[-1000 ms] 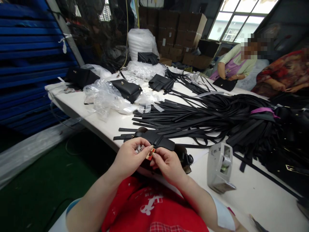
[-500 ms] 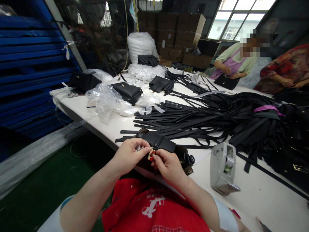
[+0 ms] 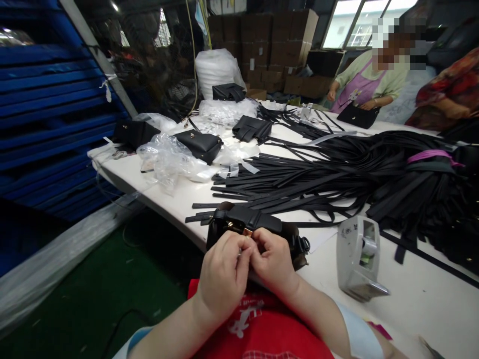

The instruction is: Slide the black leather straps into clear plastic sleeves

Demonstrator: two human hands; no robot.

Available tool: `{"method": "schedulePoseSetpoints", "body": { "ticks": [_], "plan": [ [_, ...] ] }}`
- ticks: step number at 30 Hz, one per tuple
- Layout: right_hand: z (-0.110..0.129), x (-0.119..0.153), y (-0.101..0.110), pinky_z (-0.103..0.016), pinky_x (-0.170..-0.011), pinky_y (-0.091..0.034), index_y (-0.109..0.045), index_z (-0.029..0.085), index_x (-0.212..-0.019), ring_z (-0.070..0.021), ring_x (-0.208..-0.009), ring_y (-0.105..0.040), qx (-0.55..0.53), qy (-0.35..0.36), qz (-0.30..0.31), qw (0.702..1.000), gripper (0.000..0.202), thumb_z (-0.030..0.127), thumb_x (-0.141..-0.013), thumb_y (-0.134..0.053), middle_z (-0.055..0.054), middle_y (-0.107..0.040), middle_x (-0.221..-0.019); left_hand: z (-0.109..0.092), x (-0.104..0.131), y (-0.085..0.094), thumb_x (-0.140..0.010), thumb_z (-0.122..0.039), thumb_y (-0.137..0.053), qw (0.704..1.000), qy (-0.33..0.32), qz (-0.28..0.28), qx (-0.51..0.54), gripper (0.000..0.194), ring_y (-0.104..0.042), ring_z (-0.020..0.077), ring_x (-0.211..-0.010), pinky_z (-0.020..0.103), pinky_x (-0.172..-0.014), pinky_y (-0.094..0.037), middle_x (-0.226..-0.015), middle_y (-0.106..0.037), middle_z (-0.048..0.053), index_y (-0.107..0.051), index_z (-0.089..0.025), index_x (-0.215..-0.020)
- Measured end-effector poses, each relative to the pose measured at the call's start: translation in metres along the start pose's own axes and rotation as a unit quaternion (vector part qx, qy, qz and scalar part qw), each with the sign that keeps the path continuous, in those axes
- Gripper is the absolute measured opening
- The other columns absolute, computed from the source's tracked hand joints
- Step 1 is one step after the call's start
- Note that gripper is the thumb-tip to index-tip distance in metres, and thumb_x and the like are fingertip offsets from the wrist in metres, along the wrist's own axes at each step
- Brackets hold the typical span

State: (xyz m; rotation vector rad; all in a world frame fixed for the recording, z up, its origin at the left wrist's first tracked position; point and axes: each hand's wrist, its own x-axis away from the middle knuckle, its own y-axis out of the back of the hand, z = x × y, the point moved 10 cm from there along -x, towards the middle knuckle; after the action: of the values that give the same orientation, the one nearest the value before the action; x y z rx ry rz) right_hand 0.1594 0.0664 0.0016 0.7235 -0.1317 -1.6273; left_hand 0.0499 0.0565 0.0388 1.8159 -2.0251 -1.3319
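A black handbag [image 3: 258, 219] rests at the table's near edge, against my front. At its middle, a small gold clasp [image 3: 247, 232] shows just above my fingertips. My right hand [image 3: 275, 257] is closed in a pinch at the clasp, its fingers bent over the bag's front. My left hand [image 3: 226, 269] is also closed, thumb and forefinger pressed together against the right fingertips. What sits between the left fingers is mostly hidden; only a tiny shiny bit shows.
A grey tape dispenser [image 3: 357, 259] stands to the right. Beyond the bag lie many black straps [image 3: 299, 174], tied with a purple band [image 3: 430, 155]. Black bags [image 3: 200, 144] and clear plastic wrap [image 3: 168, 157] lie farther back. A co-worker [image 3: 370, 85] holds a black bag across the table.
My left hand has swung right and rolled over, its fingertips now meeting the right ones and covering the clasp's lower part. The view has shifted a little. The co-worker has lifted one hand off their bag.
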Motion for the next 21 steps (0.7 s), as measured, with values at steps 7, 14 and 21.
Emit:
{"method": "schedulePoseSetpoints", "body": {
  "ticks": [7,14,21],
  "plan": [
    [-0.025,0.01,-0.031,-0.02,-0.051,-0.049,-0.056,0.017,-0.078,-0.0118,-0.051,-0.061,-0.294,-0.188,0.12,0.929,0.027,0.042,-0.089,-0.055,-0.001,-0.065,-0.059,0.03,-0.009,0.018,-0.091,-0.023,-0.052,0.995,0.081,-0.033,0.038,0.014,-0.057,0.0144,-0.07,0.026,-0.068,-0.044,-0.074,-0.06,0.001,-0.058,-0.019,-0.08],
    [-0.03,0.015,-0.038,-0.02,-0.049,-0.05,-0.058,0.016,-0.079,-0.0109,-0.05,-0.061,-0.367,-0.225,0.138,0.892,0.032,0.048,-0.085,-0.061,-0.001,-0.066,-0.06,0.036,-0.014,0.004,-0.089,-0.03,-0.056,0.986,0.123,0.053,0.095,0.017,-0.062,0.016,-0.075,0.026,-0.07,-0.046,-0.08,-0.068,0.002,-0.067,-0.02,-0.082],
    [-0.02,0.012,-0.036,-0.02,-0.05,-0.051,-0.064,0.014,-0.082,-0.0105,-0.051,-0.062,-0.423,-0.219,0.161,0.865,0.041,0.053,-0.089,-0.053,-0.003,-0.069,-0.063,0.055,-0.003,-0.014,-0.084,-0.039,-0.061,0.939,0.247,0.084,0.224,0.022,-0.053,0.0113,-0.057,0.023,-0.056,-0.043,-0.067,-0.063,-0.001,-0.067,-0.017,-0.083]
  ]
}}
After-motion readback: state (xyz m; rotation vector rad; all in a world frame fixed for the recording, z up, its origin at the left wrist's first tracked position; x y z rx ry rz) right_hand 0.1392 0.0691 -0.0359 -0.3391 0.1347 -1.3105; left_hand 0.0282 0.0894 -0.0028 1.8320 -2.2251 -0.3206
